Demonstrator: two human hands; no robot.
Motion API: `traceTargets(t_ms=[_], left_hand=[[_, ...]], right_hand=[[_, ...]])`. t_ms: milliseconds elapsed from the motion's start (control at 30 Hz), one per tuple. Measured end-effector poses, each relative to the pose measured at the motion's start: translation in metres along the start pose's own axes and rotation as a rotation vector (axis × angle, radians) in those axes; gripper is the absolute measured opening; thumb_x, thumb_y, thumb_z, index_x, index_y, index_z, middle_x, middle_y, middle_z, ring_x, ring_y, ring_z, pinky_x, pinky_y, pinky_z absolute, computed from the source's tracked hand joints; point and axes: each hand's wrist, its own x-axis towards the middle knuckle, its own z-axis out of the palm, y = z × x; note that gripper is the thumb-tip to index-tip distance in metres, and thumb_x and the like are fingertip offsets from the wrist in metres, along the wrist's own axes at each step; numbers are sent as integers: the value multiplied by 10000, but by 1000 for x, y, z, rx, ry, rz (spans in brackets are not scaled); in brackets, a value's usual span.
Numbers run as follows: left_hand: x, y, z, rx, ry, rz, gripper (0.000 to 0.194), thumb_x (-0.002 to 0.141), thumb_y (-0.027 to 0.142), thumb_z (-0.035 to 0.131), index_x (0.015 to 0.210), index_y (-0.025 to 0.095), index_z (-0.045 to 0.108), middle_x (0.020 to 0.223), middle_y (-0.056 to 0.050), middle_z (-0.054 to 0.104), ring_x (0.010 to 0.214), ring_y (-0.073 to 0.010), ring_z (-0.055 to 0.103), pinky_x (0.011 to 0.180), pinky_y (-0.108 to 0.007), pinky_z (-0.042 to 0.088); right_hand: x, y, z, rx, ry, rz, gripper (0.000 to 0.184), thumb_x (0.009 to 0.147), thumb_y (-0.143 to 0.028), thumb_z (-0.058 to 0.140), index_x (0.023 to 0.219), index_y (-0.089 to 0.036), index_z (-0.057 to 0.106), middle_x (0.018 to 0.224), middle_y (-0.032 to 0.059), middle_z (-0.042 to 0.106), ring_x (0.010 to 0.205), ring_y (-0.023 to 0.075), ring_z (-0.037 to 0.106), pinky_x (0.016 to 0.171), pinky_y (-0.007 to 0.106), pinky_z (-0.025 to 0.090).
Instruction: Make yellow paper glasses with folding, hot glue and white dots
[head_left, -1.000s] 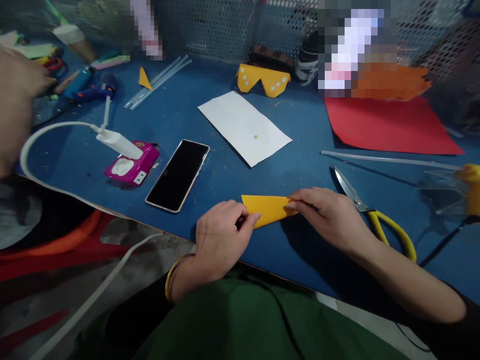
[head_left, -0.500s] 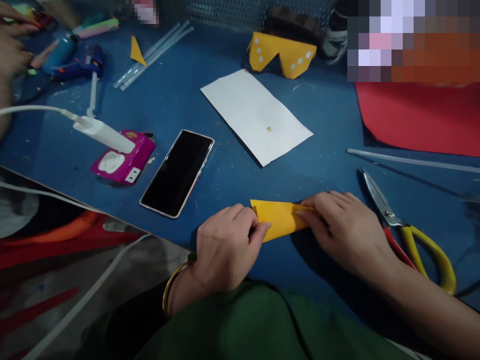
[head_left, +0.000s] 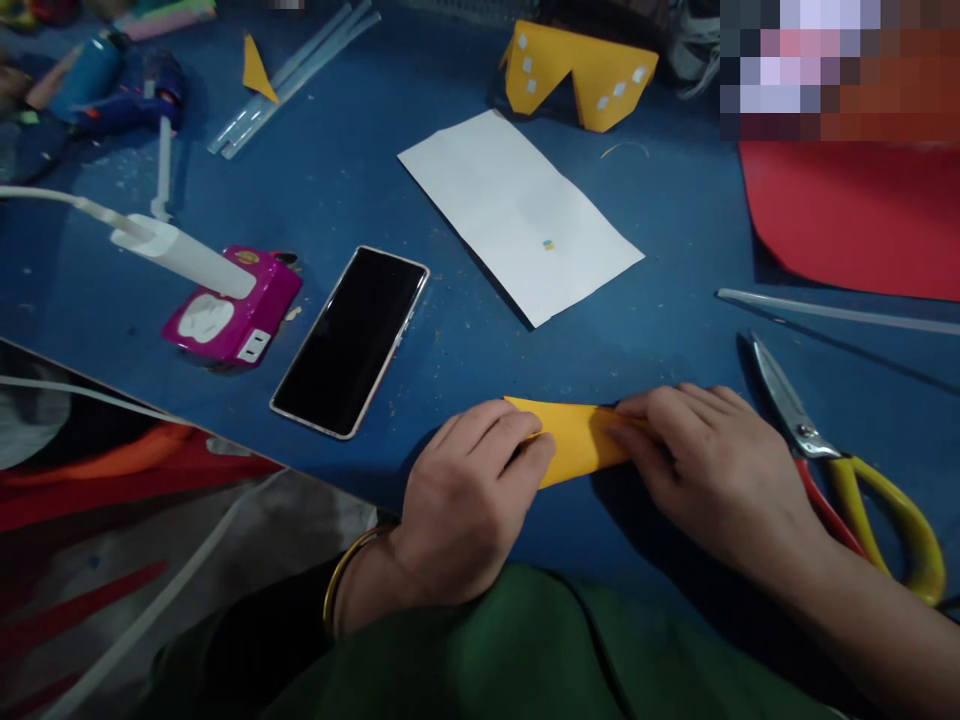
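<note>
A folded piece of yellow paper (head_left: 581, 440) is stretched between my two hands, low over the near edge of the blue table. My left hand (head_left: 480, 490) pinches its left end between thumb and fingers. At the other end, my right hand (head_left: 697, 455) grips the paper, with the fingertips partly covering it. Scissors (head_left: 810, 440) with yellow and red handles lie beside my right hand, blades pointing away from me. Beyond the paper rests a white sheet (head_left: 517, 220) with a tiny coloured speck on it. Yellow paper glasses (head_left: 577, 75) with white squares stand farther back.
To the left are a phone (head_left: 352, 340) and a magenta socket adapter (head_left: 232, 310) with a white plug. Clear glue sticks (head_left: 292, 80), a yellow scrap (head_left: 259, 70) and a blue glue gun (head_left: 150, 95) lie behind. Red paper (head_left: 855, 220) and another clear stick (head_left: 840, 310) are at right.
The view has tilted down, closer to the table. Both hands keep hold of the yellow paper; my left fingers have shifted further over its left end. The other person's hand at far left has mostly withdrawn.
</note>
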Motion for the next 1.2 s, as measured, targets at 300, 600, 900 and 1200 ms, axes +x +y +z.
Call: traceTargets(t_ms=[300, 600, 900, 1200], left_hand=[[-2, -2, 3, -78, -109, 182, 323, 1004, 62, 481, 1261, 20, 671, 1300, -147, 729, 1288, -278, 647, 1075, -387, 579], [3, -2, 2, 11, -187, 223, 346, 1016, 237, 568, 1268, 29, 683, 1336, -158, 708, 1283, -278, 656, 1076, -375, 576], [6, -2, 2, 59, -203, 253, 349, 1028, 188, 518, 1284, 3, 667, 1350, -178, 692, 1284, -288, 654, 1057, -388, 586], [4, -2, 2, 91, -224, 253, 368, 1032, 201, 505, 1330, 46, 656, 1392, -165, 666, 1295, -311, 643, 1036, -409, 594]], right_hand=[[0, 0, 0, -20, -6, 25, 174, 1008, -255, 507, 886, -179, 606, 750, 66, 683, 659, 220, 616, 642, 368, 375], [-4, 28, -19, 217, -90, 38, 316, 1015, -517, 508, 940, -249, 659, 837, 39, 751, 745, 218, 692, 691, 380, 472], [-3, 22, -17, 236, -65, 176, 226, 1005, -371, 552, 822, -271, 641, 710, 22, 698, 635, 220, 635, 600, 394, 450], [1, 18, -14, 128, -48, 196, 237, 998, -313, 531, 788, -245, 619, 709, 36, 690, 609, 201, 597, 556, 350, 409]])
